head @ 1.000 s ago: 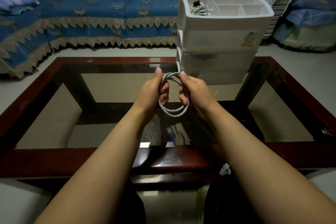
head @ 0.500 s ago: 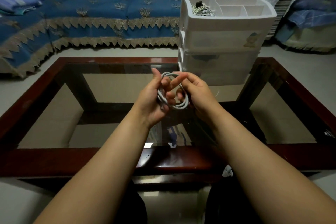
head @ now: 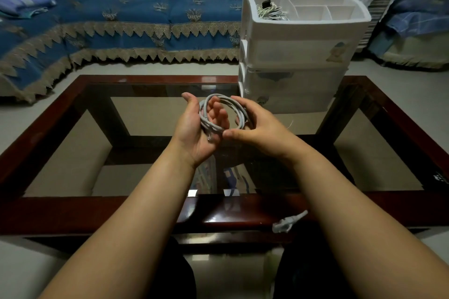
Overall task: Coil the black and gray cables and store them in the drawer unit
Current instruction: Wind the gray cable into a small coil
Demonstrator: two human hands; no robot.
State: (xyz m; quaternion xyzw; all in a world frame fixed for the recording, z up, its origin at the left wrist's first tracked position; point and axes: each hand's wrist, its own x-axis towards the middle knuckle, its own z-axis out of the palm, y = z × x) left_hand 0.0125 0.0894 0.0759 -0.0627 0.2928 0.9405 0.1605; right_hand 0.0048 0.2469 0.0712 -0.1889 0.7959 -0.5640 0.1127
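A gray cable (head: 239, 114), wound into a small coil, is held above the glass table between both hands. My left hand (head: 194, 133) lies palm up under the coil's left side, its fingers nearly straight and reaching through the loop. My right hand (head: 257, 128) grips the coil's right side, thumb at the bottom and fingers curled behind. The cable's loose connector end (head: 289, 223) hangs by my right forearm near the table's front edge. The white drawer unit (head: 298, 56) stands at the table's back right, all drawers closed. Its open top tray holds a coiled cable with a black plug (head: 269, 9).
The glass-topped table has a dark red wooden frame (head: 145, 211). A sofa with a blue fringed cover (head: 121, 22) runs behind the table and along the left. Bedding (head: 418, 19) is piled at the far right. My knees are below the front edge.
My left hand has opened palm up and the coil has turned to face me. My right hand shifted to the coil's right side. The loose connector end now shows near the front edge.
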